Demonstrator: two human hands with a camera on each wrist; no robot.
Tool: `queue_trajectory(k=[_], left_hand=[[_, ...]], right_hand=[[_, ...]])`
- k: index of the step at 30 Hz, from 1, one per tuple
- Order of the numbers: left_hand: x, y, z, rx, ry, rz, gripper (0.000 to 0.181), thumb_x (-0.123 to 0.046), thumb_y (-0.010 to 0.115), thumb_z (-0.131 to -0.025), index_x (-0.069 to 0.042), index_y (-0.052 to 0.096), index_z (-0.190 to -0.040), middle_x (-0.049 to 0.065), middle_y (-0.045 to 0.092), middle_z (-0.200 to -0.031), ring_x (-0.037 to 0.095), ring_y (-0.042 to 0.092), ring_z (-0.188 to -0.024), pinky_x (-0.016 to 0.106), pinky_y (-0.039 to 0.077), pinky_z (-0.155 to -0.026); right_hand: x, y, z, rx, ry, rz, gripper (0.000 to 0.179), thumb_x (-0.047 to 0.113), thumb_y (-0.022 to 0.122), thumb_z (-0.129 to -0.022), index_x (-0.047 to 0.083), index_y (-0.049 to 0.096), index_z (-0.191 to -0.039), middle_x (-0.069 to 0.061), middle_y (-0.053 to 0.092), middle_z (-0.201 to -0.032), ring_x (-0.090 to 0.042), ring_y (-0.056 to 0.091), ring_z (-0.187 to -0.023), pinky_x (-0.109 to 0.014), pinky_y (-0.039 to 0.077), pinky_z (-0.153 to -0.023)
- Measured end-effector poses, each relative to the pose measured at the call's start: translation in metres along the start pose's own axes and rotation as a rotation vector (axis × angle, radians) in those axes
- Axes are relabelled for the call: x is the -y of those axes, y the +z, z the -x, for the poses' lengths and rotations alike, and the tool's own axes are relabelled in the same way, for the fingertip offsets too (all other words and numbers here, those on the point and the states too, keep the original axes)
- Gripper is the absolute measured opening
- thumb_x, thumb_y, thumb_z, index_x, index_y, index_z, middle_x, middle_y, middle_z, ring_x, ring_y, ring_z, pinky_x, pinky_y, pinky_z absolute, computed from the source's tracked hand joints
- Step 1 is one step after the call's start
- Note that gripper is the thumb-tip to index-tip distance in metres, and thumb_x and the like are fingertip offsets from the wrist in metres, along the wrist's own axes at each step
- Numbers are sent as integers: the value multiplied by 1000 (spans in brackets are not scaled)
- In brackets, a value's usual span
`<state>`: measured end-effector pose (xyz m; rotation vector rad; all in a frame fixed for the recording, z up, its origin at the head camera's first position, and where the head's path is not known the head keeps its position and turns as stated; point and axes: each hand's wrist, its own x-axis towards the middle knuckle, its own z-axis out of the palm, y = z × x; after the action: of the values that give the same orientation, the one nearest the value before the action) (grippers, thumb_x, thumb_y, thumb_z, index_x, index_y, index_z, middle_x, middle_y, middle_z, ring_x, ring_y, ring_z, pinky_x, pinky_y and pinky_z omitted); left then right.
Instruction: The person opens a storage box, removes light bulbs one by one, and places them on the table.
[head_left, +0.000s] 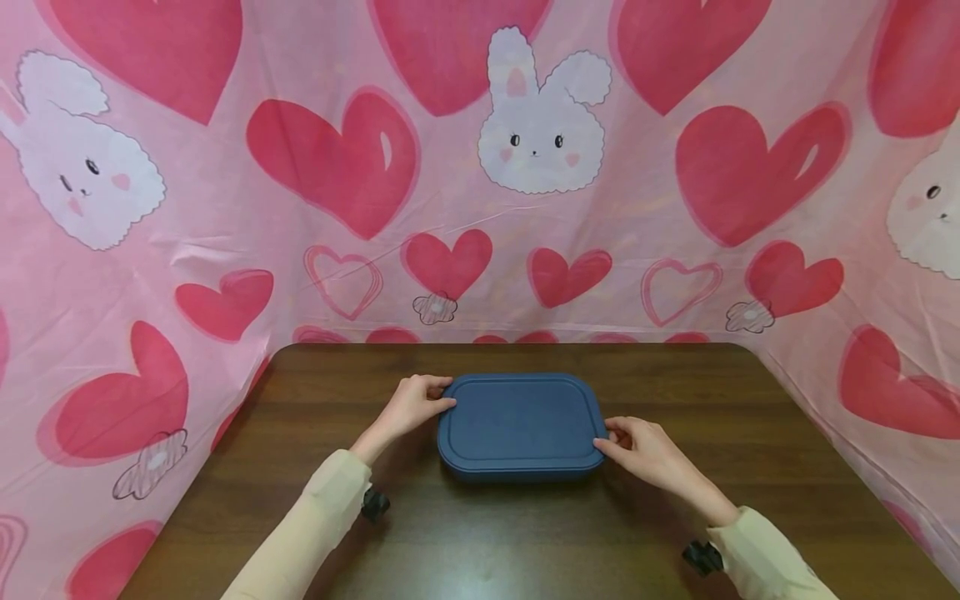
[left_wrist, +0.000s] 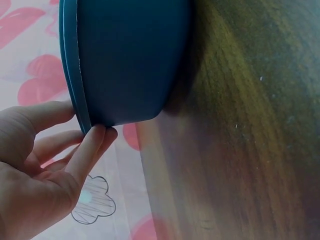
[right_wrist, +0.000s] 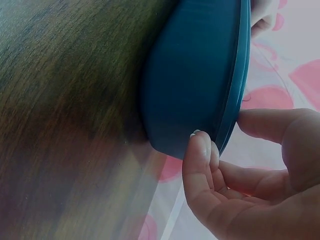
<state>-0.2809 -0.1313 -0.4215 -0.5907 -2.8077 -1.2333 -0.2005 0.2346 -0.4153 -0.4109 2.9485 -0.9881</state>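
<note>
A blue rectangular lidded box (head_left: 522,421) with rounded corners sits on the brown wooden table, its lid in place. At its left end my left hand (head_left: 415,405) pinches the lid's rim, thumb on top and fingers below the edge. My right hand (head_left: 643,448) grips the opposite end near the front right corner, thumb on the lid. In the left wrist view, the left hand's fingertips (left_wrist: 97,131) lie just under the rim against the box wall (left_wrist: 132,65). The right wrist view has curled fingers (right_wrist: 200,150) below the rim, beside the box's side (right_wrist: 190,85).
The wooden table (head_left: 487,542) reaches back to a pink cloth (head_left: 442,200) printed with hearts and rabbits, which hangs behind and at both sides. Small black devices sit at the left wrist (head_left: 375,505) and the right wrist (head_left: 702,557), by cream sleeves (head_left: 307,525).
</note>
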Motion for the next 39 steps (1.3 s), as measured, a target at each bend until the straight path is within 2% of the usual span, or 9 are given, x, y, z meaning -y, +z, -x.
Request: queue_trajectory(k=[3,7,10,21,27,34,39], left_hand=[[0,0,0,-5,8,-2,42,-11,73,-88,7,65,-125,25,72,-114,29,75,-96,35,62,-81],[0,-1,0,10,-36,20,42,-12,73,-89,5,65,-127,23,71,-118,30,74,-100,38,61,-86],[1,-2,-1,19,-46,15,42,-13,73,-89,4,65,-127,23,70,-121,31,73,-102,40,61,-87],[1,-8,-1,46,-27,15,44,-14,72,-90,6,64,-127,24,68,-124,34,72,-106,43,59,-90],[1,-11,0,53,-22,13,44,-14,72,-90,6,63,-128,25,67,-124,34,72,-106,42,59,-89],[-3,-14,1,54,-20,7,44,-14,72,-90,6,63,-128,25,67,-125,35,72,-106,43,59,-90],[-4,-19,2,48,-22,-5,44,-14,72,-90,5,63,-128,24,67,-126,34,72,-107,43,59,-90]], right_hand=[[1,0,0,1,-2,2,42,28,72,-91,-7,67,-113,1,63,-84,-5,53,-72,-18,46,-63],[1,0,1,5,-5,5,42,27,72,-90,-8,66,-114,0,62,-83,-6,52,-72,-18,45,-63],[2,0,1,5,-11,7,42,27,72,-90,-8,67,-113,1,62,-81,-5,51,-70,-18,44,-62],[3,-2,-2,-17,-76,22,26,25,70,-92,0,68,-100,3,56,-74,-1,45,-63,-18,40,-59],[4,-2,-2,-50,-123,23,24,22,70,-91,-1,68,-97,4,56,-72,0,44,-61,-18,40,-57],[8,-3,-2,-33,-73,38,29,23,70,-91,-3,68,-103,3,57,-74,-1,46,-63,-17,43,-62],[13,-3,-1,-51,-92,49,30,23,70,-91,-4,69,-104,3,59,-75,0,45,-63,-17,42,-60]])
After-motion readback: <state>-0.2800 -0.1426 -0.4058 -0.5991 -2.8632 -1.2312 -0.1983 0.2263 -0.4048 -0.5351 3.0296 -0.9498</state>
